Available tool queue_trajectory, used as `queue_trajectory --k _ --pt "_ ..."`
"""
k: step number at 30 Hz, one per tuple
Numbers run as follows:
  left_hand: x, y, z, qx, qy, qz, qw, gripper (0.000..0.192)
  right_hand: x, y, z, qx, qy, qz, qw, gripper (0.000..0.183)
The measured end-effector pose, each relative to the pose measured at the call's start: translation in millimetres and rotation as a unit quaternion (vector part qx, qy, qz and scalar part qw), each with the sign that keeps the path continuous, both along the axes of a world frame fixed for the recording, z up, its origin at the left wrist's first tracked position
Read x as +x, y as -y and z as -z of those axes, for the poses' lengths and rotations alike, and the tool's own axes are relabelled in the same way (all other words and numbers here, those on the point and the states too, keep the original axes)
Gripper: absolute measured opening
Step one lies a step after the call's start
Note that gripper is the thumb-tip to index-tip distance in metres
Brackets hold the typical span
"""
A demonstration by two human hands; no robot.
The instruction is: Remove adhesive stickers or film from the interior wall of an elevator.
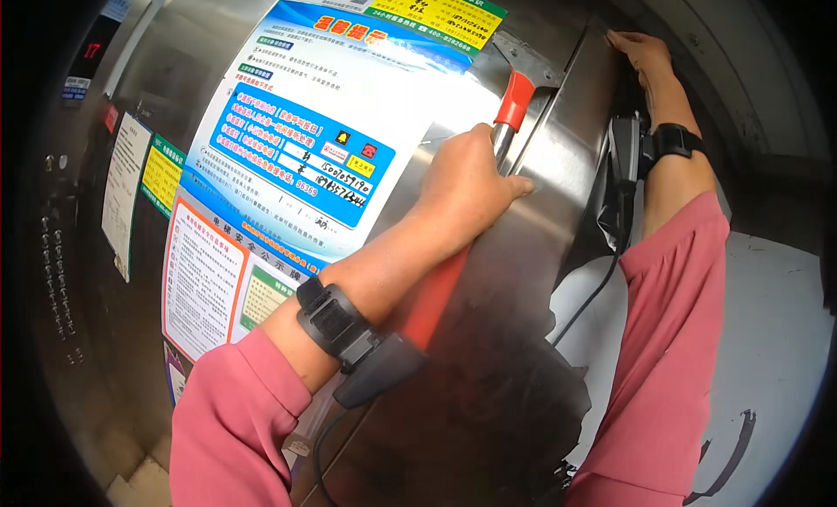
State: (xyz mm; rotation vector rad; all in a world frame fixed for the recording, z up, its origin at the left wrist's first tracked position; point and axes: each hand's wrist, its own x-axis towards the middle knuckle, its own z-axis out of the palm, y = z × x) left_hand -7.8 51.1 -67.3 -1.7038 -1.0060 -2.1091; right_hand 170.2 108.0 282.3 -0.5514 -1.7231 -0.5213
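Observation:
My left hand [461,180] is wrapped around the metal shaft of a long-handled scraper [516,101] with red grip sections. The scraper's flat metal head [526,59] lies against the stainless steel wall panel [477,298], close to a vertical seam. Higher up on the right, my right hand [647,52] has its fingertips at the steel panel's edge; whether they pinch anything is hidden. Below that hand hangs a white sheet-like surface [771,324] with a ragged left edge beside the steel.
A large blue and white notice [307,134] with writing covers the steel left of the scraper. Smaller notices [127,193] and a red floor display [93,47] are farther left, in what looks like an elevator car. Black devices [379,370] with cables are strapped to both wrists.

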Motion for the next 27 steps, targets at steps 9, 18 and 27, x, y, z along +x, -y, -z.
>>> queue_trajectory --k 9,18,27 --pt "0.9 2.7 1.4 0.01 -0.014 -0.01 1.0 0.045 -33.8 29.6 -8.3 0.008 0.021 0.319 0.947 0.039" --pt "-1.4 0.6 4.0 0.003 0.007 0.0 1.0 0.044 -56.1 30.2 32.0 0.031 -0.068 0.29 0.954 0.033" --pt "-4.5 -2.9 3.2 0.014 0.004 0.001 1.0 0.047 -25.1 36.0 40.5 0.117 -0.109 0.224 0.961 0.046"
